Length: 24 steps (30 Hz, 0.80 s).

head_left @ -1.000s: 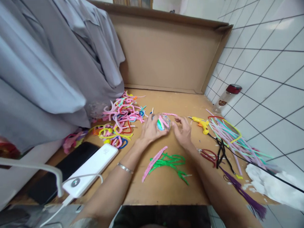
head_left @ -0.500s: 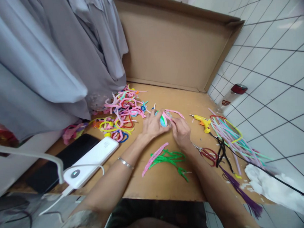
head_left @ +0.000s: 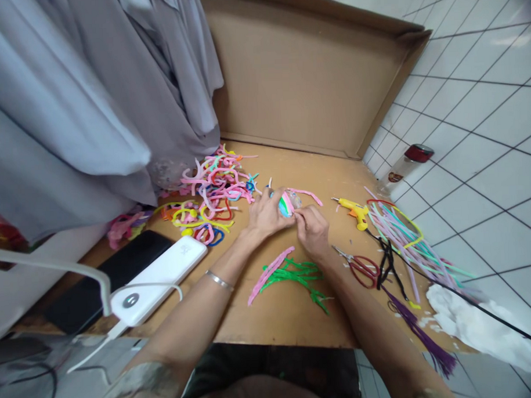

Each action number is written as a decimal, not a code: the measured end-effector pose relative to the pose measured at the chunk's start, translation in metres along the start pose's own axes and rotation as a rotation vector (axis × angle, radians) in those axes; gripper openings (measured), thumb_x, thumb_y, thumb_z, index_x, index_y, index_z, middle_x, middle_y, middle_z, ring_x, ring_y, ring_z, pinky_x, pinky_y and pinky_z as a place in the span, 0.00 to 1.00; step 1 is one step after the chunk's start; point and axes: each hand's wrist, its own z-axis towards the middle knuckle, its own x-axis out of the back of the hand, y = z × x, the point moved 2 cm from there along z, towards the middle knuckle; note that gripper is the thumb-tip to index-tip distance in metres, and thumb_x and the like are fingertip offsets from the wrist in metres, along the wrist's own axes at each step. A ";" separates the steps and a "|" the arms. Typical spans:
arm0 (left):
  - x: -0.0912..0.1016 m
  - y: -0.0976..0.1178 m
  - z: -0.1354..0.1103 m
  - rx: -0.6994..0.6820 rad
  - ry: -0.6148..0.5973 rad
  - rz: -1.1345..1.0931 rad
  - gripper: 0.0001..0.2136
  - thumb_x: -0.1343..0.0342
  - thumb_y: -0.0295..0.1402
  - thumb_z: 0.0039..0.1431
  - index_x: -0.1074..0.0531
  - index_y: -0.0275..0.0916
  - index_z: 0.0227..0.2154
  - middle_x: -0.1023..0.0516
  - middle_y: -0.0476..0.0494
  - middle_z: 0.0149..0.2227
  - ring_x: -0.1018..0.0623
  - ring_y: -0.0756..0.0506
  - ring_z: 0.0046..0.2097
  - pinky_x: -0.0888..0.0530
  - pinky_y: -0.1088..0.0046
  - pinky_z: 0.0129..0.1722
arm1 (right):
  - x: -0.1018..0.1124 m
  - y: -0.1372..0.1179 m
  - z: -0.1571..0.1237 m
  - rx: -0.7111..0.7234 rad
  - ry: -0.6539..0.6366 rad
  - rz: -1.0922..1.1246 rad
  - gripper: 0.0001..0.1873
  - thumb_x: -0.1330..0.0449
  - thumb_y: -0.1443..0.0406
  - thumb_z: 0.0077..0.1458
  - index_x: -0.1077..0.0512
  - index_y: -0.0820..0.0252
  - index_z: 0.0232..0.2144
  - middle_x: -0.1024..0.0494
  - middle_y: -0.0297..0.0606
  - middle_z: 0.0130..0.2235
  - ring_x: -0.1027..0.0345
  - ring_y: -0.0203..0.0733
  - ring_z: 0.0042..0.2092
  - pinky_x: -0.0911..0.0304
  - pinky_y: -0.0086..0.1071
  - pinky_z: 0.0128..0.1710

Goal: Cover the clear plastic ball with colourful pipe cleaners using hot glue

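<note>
My left hand (head_left: 266, 213) is closed around a small ball (head_left: 285, 204) wrapped in green, blue and pink pipe cleaners, held just above the cardboard sheet (head_left: 287, 314). My right hand (head_left: 312, 229) pinches the ball's right side, where a pink pipe cleaner (head_left: 306, 193) trails off to the right. A silver bracelet (head_left: 219, 280) sits on my left wrist. Near my forearms lie a loose pink pipe cleaner (head_left: 268, 274) and a tangle of green ones (head_left: 301, 277).
A heap of mixed pipe cleaners (head_left: 213, 195) lies to the left, a longer bundle (head_left: 401, 235) to the right. A yellow glue gun (head_left: 352, 209), red scissors (head_left: 359, 266), a purple tassel (head_left: 420, 336), white stuffing (head_left: 470, 325), a bottle (head_left: 404, 166), a white power bank (head_left: 157, 281), a phone (head_left: 107, 286) and hanging grey clothes (head_left: 92, 100) surround them.
My right hand moved in from beside the ball and closed onto its right side. The view tilted slightly; the ball turned a little in my left hand.
</note>
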 end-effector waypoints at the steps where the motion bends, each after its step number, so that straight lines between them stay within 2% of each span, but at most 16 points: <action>1: 0.000 -0.001 0.000 -0.002 0.000 -0.008 0.35 0.37 0.47 0.48 0.36 0.44 0.59 0.32 0.35 0.53 0.27 0.33 0.54 0.29 0.58 0.51 | -0.001 0.000 -0.001 -0.011 -0.007 0.009 0.14 0.52 0.65 0.65 0.26 0.56 0.35 0.26 0.41 0.32 0.33 0.44 0.35 0.38 0.37 0.37; 11: 0.000 0.000 0.003 0.008 -0.018 -0.077 0.35 0.36 0.43 0.46 0.36 0.39 0.58 0.32 0.35 0.57 0.28 0.34 0.57 0.29 0.59 0.55 | 0.001 -0.001 0.003 -0.083 -0.004 0.109 0.11 0.48 0.66 0.62 0.26 0.56 0.32 0.25 0.40 0.30 0.31 0.43 0.35 0.36 0.37 0.37; 15: 0.002 -0.001 0.003 0.015 -0.027 -0.087 0.34 0.36 0.44 0.46 0.36 0.39 0.57 0.31 0.35 0.56 0.29 0.34 0.57 0.29 0.58 0.55 | 0.003 0.001 0.007 -0.188 -0.052 0.227 0.09 0.45 0.65 0.59 0.25 0.54 0.30 0.24 0.37 0.30 0.30 0.43 0.35 0.35 0.36 0.38; 19: 0.000 -0.004 0.005 0.009 -0.040 -0.083 0.35 0.35 0.44 0.46 0.36 0.39 0.57 0.31 0.35 0.56 0.29 0.34 0.58 0.29 0.59 0.55 | 0.004 0.001 0.009 -0.200 -0.091 0.254 0.08 0.44 0.66 0.57 0.24 0.55 0.30 0.23 0.38 0.31 0.29 0.43 0.36 0.35 0.36 0.39; 24: -0.005 -0.013 0.012 -0.005 -0.114 -0.098 0.44 0.31 0.46 0.40 0.40 0.38 0.61 0.34 0.32 0.59 0.30 0.32 0.59 0.31 0.56 0.57 | 0.002 0.003 0.007 -0.149 -0.079 0.215 0.09 0.45 0.67 0.58 0.25 0.55 0.31 0.24 0.38 0.31 0.29 0.43 0.36 0.35 0.36 0.38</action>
